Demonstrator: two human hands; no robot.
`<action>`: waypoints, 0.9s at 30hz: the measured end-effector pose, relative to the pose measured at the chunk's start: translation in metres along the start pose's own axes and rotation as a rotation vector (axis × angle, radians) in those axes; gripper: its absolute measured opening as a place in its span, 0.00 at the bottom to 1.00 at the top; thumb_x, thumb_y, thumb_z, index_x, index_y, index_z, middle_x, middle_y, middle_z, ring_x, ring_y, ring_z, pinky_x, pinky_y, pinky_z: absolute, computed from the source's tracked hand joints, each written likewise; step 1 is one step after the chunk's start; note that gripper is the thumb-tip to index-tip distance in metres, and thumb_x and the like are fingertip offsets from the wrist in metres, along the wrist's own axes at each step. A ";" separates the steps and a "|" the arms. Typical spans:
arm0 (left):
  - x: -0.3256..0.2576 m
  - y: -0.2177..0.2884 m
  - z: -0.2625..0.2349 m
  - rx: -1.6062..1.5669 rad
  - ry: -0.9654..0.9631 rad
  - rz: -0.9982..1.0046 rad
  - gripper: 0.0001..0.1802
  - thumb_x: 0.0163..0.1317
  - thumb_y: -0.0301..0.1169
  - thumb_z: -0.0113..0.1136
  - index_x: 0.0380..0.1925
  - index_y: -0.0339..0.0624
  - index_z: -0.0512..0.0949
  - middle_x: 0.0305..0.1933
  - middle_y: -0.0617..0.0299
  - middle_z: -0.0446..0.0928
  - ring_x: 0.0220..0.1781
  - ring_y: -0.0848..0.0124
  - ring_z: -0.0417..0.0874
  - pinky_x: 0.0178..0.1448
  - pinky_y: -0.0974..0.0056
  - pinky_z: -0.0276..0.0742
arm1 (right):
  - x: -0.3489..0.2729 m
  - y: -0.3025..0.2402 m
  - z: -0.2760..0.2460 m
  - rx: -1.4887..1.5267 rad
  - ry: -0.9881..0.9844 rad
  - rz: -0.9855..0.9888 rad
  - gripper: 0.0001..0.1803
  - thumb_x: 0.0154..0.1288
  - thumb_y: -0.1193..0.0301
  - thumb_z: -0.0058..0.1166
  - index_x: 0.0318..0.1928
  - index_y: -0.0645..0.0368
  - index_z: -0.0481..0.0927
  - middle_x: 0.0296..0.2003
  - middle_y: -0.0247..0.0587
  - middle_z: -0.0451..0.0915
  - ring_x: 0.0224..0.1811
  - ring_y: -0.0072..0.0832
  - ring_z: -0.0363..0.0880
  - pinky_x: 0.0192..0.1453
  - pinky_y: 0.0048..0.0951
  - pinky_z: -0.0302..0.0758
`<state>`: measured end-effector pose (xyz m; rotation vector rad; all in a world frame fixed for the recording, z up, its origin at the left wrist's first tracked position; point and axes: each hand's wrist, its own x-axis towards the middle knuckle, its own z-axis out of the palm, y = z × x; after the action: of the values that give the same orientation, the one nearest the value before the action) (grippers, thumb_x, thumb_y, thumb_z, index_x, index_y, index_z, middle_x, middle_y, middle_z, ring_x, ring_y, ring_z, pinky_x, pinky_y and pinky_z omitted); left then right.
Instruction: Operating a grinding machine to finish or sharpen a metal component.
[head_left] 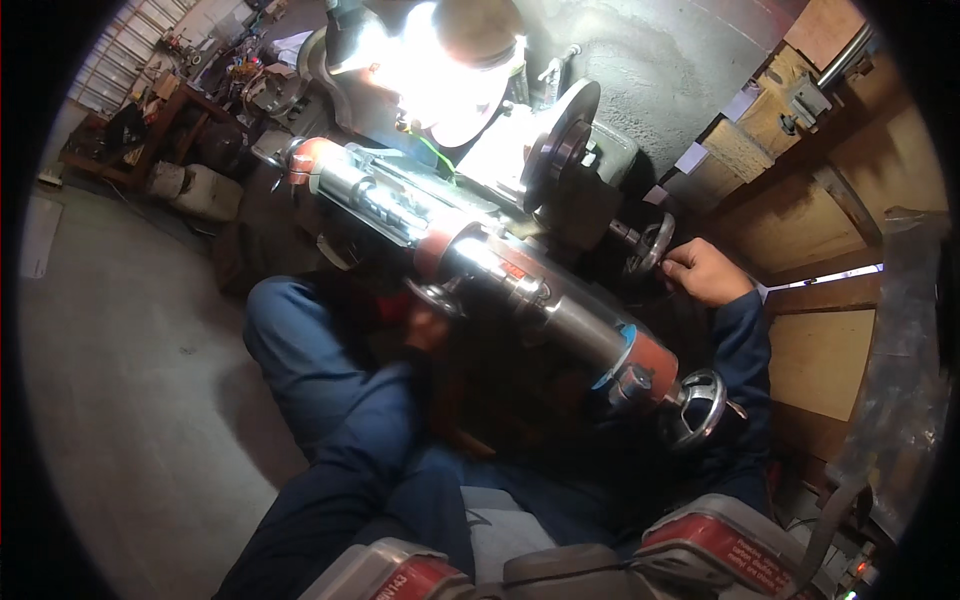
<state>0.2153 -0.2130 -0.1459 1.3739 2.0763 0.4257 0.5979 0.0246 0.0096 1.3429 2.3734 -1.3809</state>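
Observation:
My right hand [708,272] reaches past the machine's right end and pinches the rim side of a metal handwheel [655,242], thumb and forefinger together. My left hand [428,328] sits in shadow below the front handwheel [437,298], closed at its edge; the fingers are partly hidden. Between the hands runs a long machine slide [590,325] with a bright steel cylinder and orange-red collars, slanting from far left down to near right. Another spoked handwheel [692,410] is at its near right end, with neither hand on it. A dark round disc [562,145] stands upright behind the slide.
A glaring work light [455,75] washes out the machine's back part. Wooden shelving [800,235] rises close on the right, and a cluttered bench [150,140] stands far left. Two clear-lidded red boxes [725,545] lie near my body. Grey floor [140,330] spreads left.

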 end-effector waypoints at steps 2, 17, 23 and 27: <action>0.012 -0.002 -0.016 0.039 0.120 -0.044 0.15 0.52 0.35 0.59 0.38 0.40 0.82 0.40 0.48 0.81 0.44 0.56 0.82 0.50 0.56 0.77 | 0.002 0.003 0.004 0.017 -0.039 -0.009 0.13 0.64 0.70 0.48 0.29 0.66 0.80 0.21 0.39 0.79 0.26 0.26 0.76 0.34 0.30 0.72; -0.029 0.042 -0.014 -1.875 -0.391 -0.426 0.46 0.55 0.62 0.55 0.61 0.38 0.60 0.56 0.48 0.70 0.55 0.54 0.75 0.53 0.48 0.75 | 0.061 0.068 0.017 -0.253 0.290 0.097 0.12 0.55 0.70 0.54 0.40 0.59 0.81 0.38 0.52 0.81 0.44 0.50 0.78 0.48 0.42 0.74; 0.002 -0.010 0.042 -0.652 0.276 0.158 0.49 0.52 0.49 0.63 0.66 0.40 0.48 0.62 0.46 0.60 0.58 0.53 0.70 0.57 0.51 0.74 | 0.010 0.017 -0.007 0.046 0.245 -0.031 0.11 0.64 0.70 0.50 0.32 0.68 0.79 0.22 0.37 0.77 0.25 0.22 0.73 0.31 0.27 0.72; -0.010 0.019 0.021 -0.789 0.457 0.305 0.46 0.55 0.43 0.63 0.67 0.41 0.47 0.65 0.52 0.59 0.62 0.58 0.68 0.61 0.52 0.69 | 0.001 0.010 0.000 0.161 -0.181 0.106 0.11 0.67 0.71 0.46 0.34 0.64 0.80 0.22 0.35 0.78 0.24 0.21 0.74 0.30 0.24 0.71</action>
<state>0.2453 -0.2153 -0.1477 1.1436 1.6826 1.6124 0.6047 0.0274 0.0024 1.2966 2.0847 -1.6170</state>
